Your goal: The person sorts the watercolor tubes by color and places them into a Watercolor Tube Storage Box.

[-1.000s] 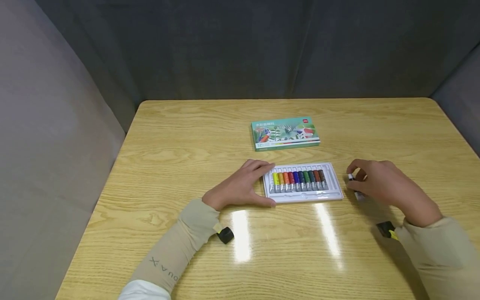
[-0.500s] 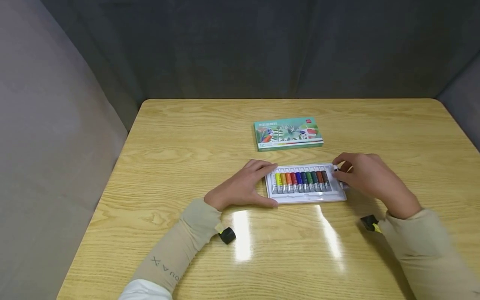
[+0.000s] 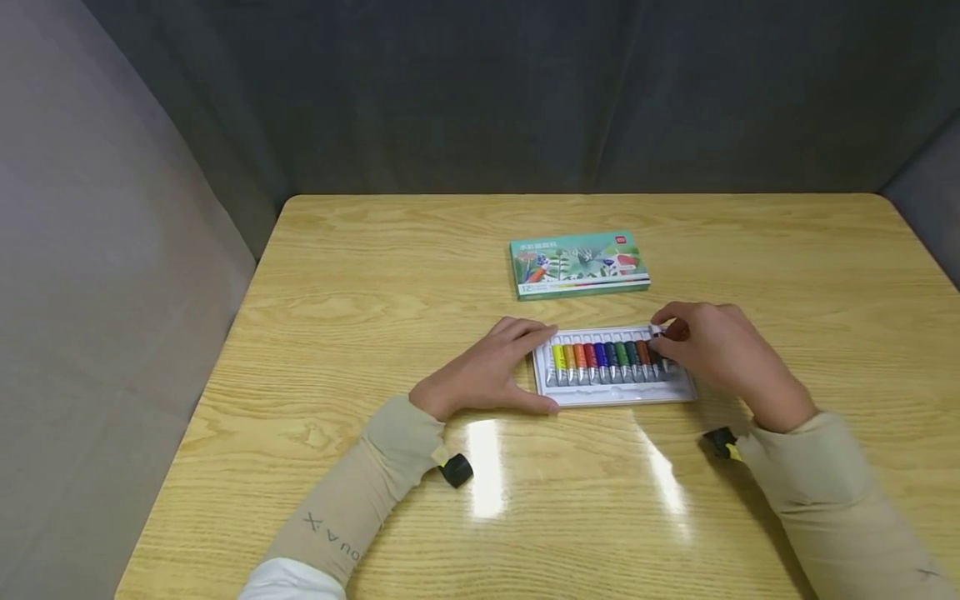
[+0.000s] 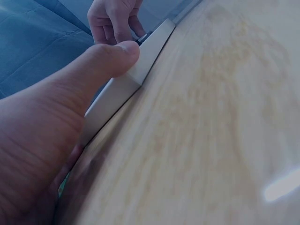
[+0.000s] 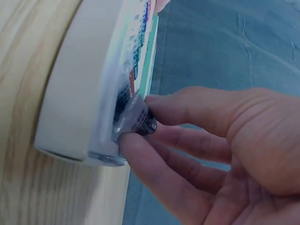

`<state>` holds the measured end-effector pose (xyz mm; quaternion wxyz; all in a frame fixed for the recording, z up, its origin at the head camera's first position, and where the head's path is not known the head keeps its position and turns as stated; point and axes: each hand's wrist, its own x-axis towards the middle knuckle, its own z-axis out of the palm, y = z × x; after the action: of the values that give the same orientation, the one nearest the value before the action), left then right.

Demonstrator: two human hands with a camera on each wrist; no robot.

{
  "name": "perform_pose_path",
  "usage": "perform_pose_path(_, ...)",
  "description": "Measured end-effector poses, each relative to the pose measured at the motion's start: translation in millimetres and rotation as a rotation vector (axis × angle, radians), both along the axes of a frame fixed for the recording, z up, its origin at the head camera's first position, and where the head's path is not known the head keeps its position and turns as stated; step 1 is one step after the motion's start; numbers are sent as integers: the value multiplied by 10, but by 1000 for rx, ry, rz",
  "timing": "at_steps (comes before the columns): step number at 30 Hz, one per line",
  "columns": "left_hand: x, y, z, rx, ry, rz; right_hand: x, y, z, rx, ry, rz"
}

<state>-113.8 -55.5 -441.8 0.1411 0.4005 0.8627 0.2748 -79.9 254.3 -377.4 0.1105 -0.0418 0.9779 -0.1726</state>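
Note:
A white tray point(image 3: 622, 397) holds a row of paint tubes point(image 3: 607, 363) running from yellow through red, blue and green to brown. My left hand point(image 3: 486, 371) holds the tray's left end, thumb at the near corner and fingers at the far one. In the left wrist view, the thumb point(image 4: 124, 54) lies against the tray's side wall. My right hand point(image 3: 712, 346) pinches a dark paint tube point(image 5: 139, 117) between thumb and fingers at the right end of the row. That tube is tilted over the tray's edge in the right wrist view, and the fingers partly cover it in the head view.
Behind the tray lies a green illustrated paint box point(image 3: 581, 267). The wooden table point(image 3: 390, 275) reaches back to a dark curtain point(image 3: 480, 100). Bright light reflections show on the tabletop in front of the tray.
My right hand has brought the dark paint tube leftward from the table beside the tray to the right end of the row. My left hand has stayed on the tray.

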Motion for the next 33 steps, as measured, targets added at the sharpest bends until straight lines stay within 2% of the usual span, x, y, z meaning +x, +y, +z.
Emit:
perform_pose_path(10, -1, 6, 2, -12, 2, -4, 8, -33, -57, 39, 37, -19)
perform_pose_path(17, 1, 1, 15, -16, 5, 4, 9, -46, -48, 49, 31, -33)
perform_pose_path(33, -1, 1, 7, -14, 5, 3, 65, -71, -38, 81, 77, 3)
